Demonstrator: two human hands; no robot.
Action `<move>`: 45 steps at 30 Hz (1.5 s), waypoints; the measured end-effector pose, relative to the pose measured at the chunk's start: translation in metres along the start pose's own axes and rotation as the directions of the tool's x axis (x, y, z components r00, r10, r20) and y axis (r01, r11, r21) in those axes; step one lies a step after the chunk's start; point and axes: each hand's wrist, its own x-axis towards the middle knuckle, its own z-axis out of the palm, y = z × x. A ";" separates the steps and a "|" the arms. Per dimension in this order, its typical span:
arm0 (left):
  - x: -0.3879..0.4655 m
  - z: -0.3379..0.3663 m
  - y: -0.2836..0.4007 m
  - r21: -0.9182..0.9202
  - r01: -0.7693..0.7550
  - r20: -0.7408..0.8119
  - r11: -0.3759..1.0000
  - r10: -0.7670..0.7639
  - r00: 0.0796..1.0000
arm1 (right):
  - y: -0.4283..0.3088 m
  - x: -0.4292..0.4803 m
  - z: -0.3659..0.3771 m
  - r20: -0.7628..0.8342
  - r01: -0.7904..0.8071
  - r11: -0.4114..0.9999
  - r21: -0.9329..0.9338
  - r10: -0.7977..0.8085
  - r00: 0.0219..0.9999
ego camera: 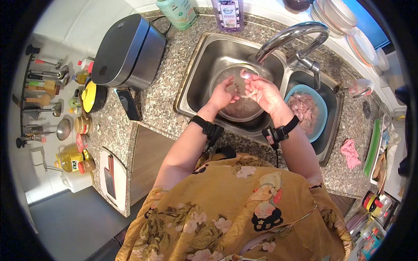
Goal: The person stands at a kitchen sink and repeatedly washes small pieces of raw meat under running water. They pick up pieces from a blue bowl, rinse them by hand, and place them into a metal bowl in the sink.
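Observation:
My right hand point(263, 93) is closed around pieces of pale pink raw meat point(245, 73), just under the spout of the chrome faucet point(290, 29). Beside it my left hand point(224, 94) has its fingers apart and holds nothing that I can make out. Both are above a round metal basin point(214, 76) of cloudy water, which sits in the left bowl of the steel double sink point(200, 62). In the right bowl stands a light blue plastic bowl point(324, 112) filled with raw meat strips point(303, 109).
A rice cooker point(125, 49) and a phone point(128, 103) are left of the sink. Further left lies a white cutting board point(121, 182) with a knife point(110, 179). Bottles point(228, 16) stand behind the sink; a pink cloth point(350, 153) lies to its right.

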 end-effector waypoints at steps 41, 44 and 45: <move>-0.011 0.011 0.061 -0.265 -0.318 0.091 0.910 0.352 0.931 | 0.012 -0.027 0.066 -0.257 0.341 0.866 -0.365 -0.446 0.857; 0.003 0.021 0.048 -0.249 -0.301 0.064 0.921 0.325 0.943 | 0.018 -0.010 0.054 -0.214 0.437 0.856 -0.276 -0.498 0.841; 0.001 0.025 0.051 -0.266 -0.293 0.047 0.918 0.316 0.948 | 0.017 -0.007 0.050 -0.229 0.435 0.854 -0.284 -0.501 0.834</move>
